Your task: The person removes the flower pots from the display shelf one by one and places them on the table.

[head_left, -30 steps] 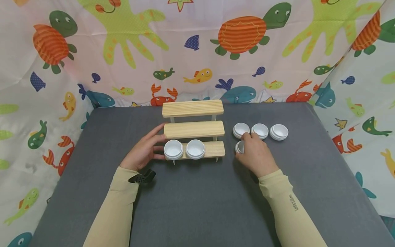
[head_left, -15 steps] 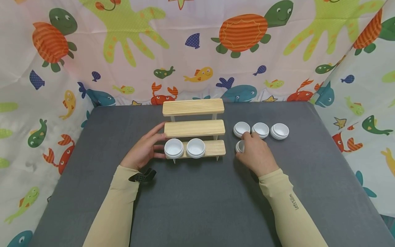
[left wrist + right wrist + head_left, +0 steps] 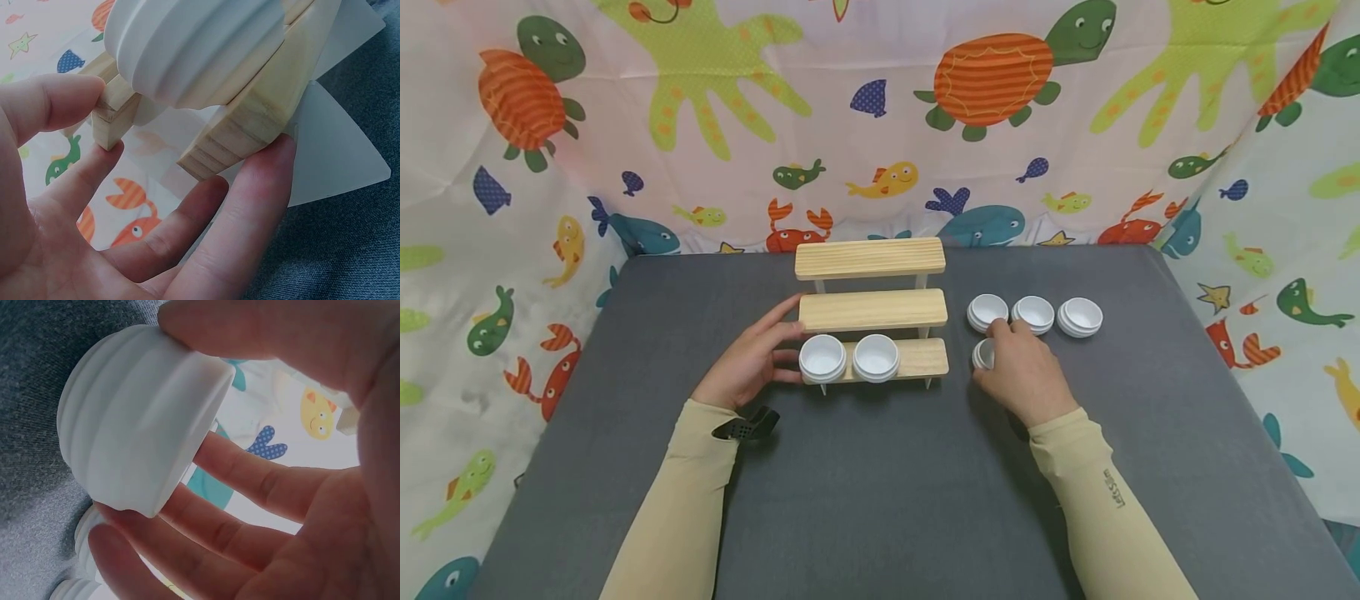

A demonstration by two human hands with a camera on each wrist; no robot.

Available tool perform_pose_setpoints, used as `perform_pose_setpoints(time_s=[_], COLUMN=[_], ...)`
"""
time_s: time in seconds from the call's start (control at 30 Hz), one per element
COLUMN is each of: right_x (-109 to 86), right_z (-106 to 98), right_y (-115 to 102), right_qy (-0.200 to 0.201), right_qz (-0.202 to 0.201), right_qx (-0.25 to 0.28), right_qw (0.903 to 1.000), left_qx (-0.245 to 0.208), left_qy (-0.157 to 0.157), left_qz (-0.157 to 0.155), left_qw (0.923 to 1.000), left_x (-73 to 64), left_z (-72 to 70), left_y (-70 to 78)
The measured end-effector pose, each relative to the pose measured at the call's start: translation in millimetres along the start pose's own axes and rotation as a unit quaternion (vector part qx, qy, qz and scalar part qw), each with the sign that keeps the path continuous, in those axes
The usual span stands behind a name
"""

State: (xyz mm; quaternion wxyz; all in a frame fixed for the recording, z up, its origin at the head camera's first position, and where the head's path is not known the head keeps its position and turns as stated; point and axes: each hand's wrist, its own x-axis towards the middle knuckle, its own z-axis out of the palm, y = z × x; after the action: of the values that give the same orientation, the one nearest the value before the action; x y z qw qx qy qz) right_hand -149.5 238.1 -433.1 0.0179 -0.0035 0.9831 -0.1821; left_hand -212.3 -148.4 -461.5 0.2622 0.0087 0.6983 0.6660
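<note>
— Where is the right hand now, and what does it hold?

— The right hand (image 3: 1028,375) is to the right of the three-tier wooden rack (image 3: 874,312). It grips one ribbed white bowl (image 3: 134,422), with the thumb on one side and fingers on the other. In the head view this bowl is partly covered by the hand, just in front of the row at the back. Whether its base touches the grey cloth (image 3: 880,492), one cannot tell.

— And the left hand?

— The left hand (image 3: 747,362) is at the left end of the rack. In the left wrist view, thumb and index finger pinch the end of the middle shelf between them, while another fingertip touches the lowest shelf (image 3: 925,359) from below.

— How are the other bowls placed?

— Two stand upright on the lowest shelf: the left bowl (image 3: 822,358) is at the end near the left hand, and the second bowl (image 3: 876,358) is just beside it, near the middle. Three more, the back-row bowls (image 3: 1079,317), stand upright on the cloth, right of the rack.

— What else is around?

— Both arms wear beige sleeves (image 3: 673,500), and a curtain (image 3: 715,187) printed with sea animals hangs behind the table.
</note>
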Motion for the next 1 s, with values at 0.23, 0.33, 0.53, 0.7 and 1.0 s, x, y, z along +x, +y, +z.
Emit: perform_pose_setpoints(time_s=[0.23, 0.33, 0.53, 0.7, 1.0], right_x=[-0.9, -3.0, -14.0, -26.0, -27.8], right_z=[-2, -5, -9, -2, 22], right_y=[-3, -7, -28, -58, -101], right_qy=[0.020, 0.047, 0.101, 0.146, 0.111], right_qz=[-0.005, -0.020, -0.063, -0.150, -0.202], right_qx=[-0.008, -0.011, 0.014, 0.034, 0.048], right_qw=[0.9998, 0.9986, 0.9927, 0.9773, 0.9720], left_qx=[0.001, 0.001, 0.002, 0.001, 0.000], left_qy=[-0.001, -0.001, 0.000, 0.001, 0.004], left_qz=[0.002, 0.001, -0.004, -0.003, 0.008], left_qw=[1.0000, 1.0000, 1.0000, 1.0000, 1.0000], left_x=[-0.7, -1.1, -2.0, -2.6, -1.5], left_z=[-1.1, -1.2, -0.1, -0.2, -0.3], left_y=[0.2, 1.2, 2.2, -0.2, -4.3])
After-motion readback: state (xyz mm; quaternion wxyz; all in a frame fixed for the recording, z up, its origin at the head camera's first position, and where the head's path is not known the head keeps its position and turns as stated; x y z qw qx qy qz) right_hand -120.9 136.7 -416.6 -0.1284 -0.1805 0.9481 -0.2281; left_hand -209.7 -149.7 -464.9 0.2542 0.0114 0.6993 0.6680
